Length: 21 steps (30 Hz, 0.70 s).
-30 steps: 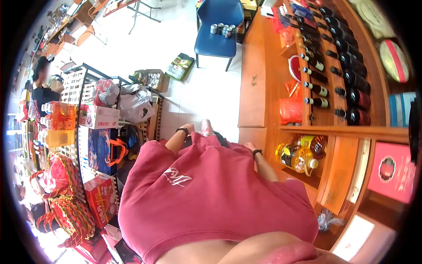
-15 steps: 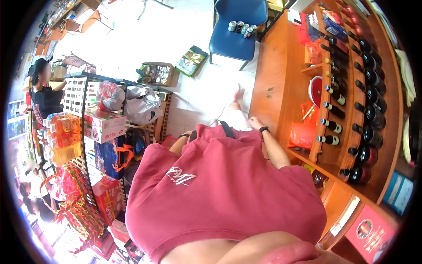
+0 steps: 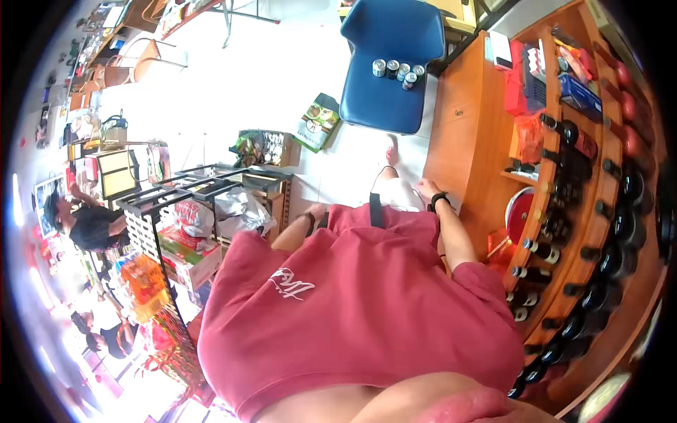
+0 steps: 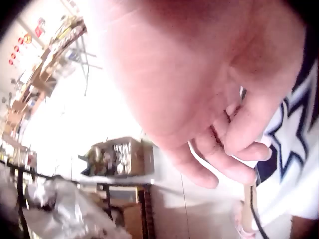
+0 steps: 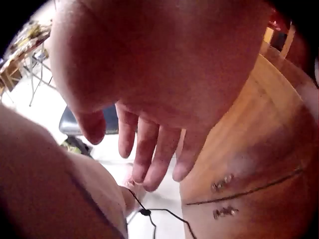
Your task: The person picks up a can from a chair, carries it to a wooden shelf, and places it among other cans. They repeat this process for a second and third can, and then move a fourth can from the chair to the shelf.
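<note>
In the head view my left hand [image 3: 316,211] hangs at my side by the red shirt [image 3: 352,296], near the shelf rack. The left wrist view shows that hand [image 4: 189,99] with loosely bent fingers and nothing in them, beside patterned shorts [image 4: 289,134]. My right hand [image 3: 426,189] hangs next to the wooden cabinet [image 3: 455,134]. Seen from the right wrist, this hand [image 5: 154,104] has its fingers extended and spread a little, holding nothing, with my bare leg [image 5: 94,184] to its left.
Ahead stands a blue chair [image 3: 384,95] with several cans [image 3: 403,71] on it. A green bag [image 3: 317,123] and a filled carton [image 3: 271,148] lie on the floor. The black rack [image 3: 211,180] is at left, wine bottles [image 3: 536,273] at right. Another person [image 3: 95,225] stands far left.
The view has shifted forward and turned; the blue chair and cabinet appear closer. A foot has stepped ahead, and both hands still hang by my sides.
</note>
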Tool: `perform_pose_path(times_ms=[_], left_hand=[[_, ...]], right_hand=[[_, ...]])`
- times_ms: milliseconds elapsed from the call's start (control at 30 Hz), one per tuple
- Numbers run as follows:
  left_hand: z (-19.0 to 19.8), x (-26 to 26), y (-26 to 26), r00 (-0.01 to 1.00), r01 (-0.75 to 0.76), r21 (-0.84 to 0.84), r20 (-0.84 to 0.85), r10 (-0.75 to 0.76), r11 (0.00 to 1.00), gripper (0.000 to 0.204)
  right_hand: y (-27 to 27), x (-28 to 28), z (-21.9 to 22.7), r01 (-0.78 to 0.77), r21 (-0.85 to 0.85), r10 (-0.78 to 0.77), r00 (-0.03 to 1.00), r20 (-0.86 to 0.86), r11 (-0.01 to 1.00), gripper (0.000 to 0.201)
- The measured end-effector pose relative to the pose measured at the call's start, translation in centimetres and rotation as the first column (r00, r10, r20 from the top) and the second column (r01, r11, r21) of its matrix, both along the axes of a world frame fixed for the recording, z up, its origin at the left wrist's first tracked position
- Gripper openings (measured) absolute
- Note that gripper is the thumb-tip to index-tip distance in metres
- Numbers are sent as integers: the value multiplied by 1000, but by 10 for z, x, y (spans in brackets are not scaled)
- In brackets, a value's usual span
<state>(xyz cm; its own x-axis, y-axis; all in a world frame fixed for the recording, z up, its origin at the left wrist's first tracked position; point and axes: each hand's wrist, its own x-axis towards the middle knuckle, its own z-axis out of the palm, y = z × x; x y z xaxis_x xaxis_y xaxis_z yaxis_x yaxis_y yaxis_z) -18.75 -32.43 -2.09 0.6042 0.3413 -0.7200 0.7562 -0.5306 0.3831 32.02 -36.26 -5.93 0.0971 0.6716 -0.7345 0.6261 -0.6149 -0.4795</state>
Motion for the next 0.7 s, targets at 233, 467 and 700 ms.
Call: perform_pose_path(times_ms=[233, 467, 700], left_hand=[[-90, 110, 230, 993, 113, 327, -25, -111, 938, 25], [-55, 281, 372, 761, -572, 17, 385, 522, 820, 20], [-141, 386, 401, 671, -667, -188, 268, 691, 721, 54]], right_hand=[[126, 71, -30, -60, -19, 61, 998, 25, 998, 33], [222, 102, -87, -25, -60, 24, 1000, -13, 998, 37], [331, 87, -139, 232, 190, -246, 968, 51, 954, 59]])
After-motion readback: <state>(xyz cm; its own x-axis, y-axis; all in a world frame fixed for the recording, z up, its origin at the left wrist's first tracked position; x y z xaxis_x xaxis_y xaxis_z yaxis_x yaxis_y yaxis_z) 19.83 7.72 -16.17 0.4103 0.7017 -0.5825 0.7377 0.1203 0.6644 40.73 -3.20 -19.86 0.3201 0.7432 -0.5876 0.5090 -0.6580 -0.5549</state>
